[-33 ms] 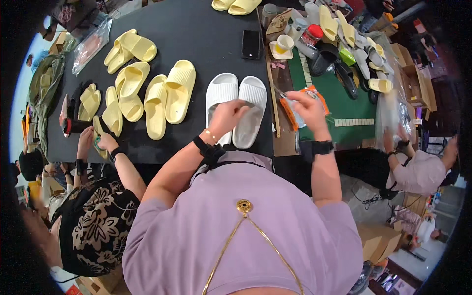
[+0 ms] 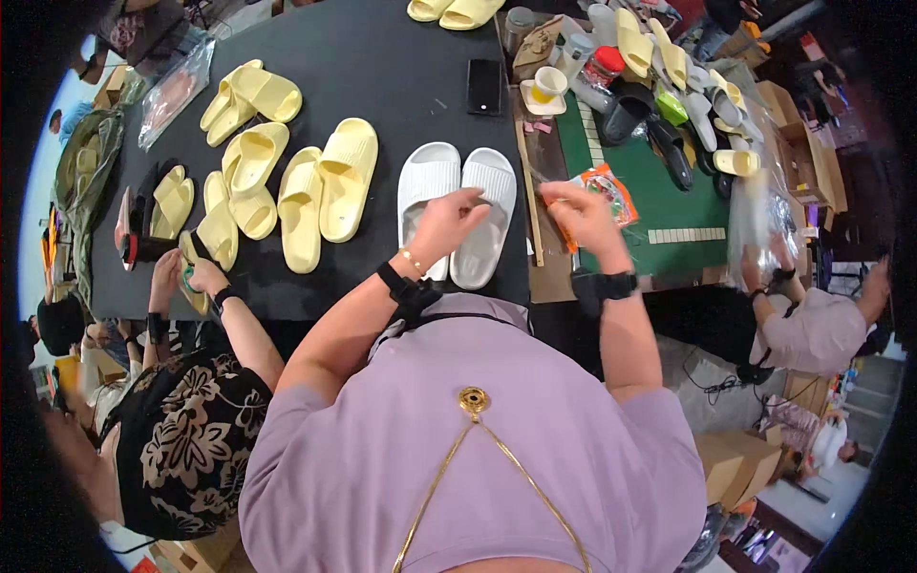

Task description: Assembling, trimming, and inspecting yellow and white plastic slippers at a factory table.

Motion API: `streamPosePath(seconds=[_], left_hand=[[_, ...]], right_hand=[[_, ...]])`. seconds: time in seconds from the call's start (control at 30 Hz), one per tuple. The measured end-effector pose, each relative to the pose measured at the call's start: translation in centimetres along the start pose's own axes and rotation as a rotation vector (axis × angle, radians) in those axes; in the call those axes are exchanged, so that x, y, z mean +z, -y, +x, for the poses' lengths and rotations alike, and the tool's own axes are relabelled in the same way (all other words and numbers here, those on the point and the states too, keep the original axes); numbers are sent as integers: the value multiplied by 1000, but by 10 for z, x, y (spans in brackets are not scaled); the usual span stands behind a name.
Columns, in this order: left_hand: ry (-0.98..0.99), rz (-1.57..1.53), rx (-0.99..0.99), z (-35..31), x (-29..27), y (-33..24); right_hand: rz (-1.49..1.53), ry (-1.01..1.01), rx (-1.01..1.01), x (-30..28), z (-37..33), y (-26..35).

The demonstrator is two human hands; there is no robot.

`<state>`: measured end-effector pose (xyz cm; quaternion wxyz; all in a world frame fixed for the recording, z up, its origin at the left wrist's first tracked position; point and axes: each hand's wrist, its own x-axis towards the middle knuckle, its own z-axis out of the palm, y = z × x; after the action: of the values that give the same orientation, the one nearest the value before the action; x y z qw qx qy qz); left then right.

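A pair of white ribbed slide slippers [image 2: 487, 174] lies side by side on the black table before me. Over them is my left hand [image 2: 447, 227], its fingers curled with thumb and forefinger close together; anything pinched there is too small to see. To their right, my right hand [image 2: 590, 227] hovers above an orange-and-clear packet [image 2: 611, 191], fingers closed in a pinch. Something thin and pale may show at its fingertips, but I cannot make out its kind. Several pale yellow slippers [image 2: 349, 181] lie on the table left of the white pair.
Beyond the white slippers lies a black phone [image 2: 484, 86]. The green board [image 2: 688, 250] on the right carries white tiles and a heap of slippers, with a yellow cup [image 2: 549, 84] beside it. A co-worker's hands [image 2: 202, 277] work on a yellow slipper at left.
My right hand has shifted slightly left, uncovering more of the orange packet. The left hand stays over the white slippers, its fingertips a little to the right.
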<state>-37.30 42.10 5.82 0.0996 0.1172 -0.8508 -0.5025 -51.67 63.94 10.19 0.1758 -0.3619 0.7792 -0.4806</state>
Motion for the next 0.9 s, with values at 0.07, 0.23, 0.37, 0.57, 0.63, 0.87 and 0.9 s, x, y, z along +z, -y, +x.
streamPosePath(seconds=[0.07,0.23,0.37,0.57,0.63,0.87,0.9], left_hand=[[21,-237,41,10,10,-9],[-13,-99,76,17,24,-12],[-106,-232,-48,18,21,2],[-306,-506,-208,12,-36,-9],[-363,-613,-257,7,-54,-6],[-421,-768,-382,-27,-65,10],[-401,-774,-394,-28,-64,9]], right_hand=[[11,58,24,29,-4,-2],[-18,154,-15,50,-15,1],[-72,108,118,52,-22,-46],[-619,-137,90,11,-43,-199],[-696,-264,47,10,-35,-202],[147,-231,231,51,-6,-41],[141,-151,194,62,-7,-21]])
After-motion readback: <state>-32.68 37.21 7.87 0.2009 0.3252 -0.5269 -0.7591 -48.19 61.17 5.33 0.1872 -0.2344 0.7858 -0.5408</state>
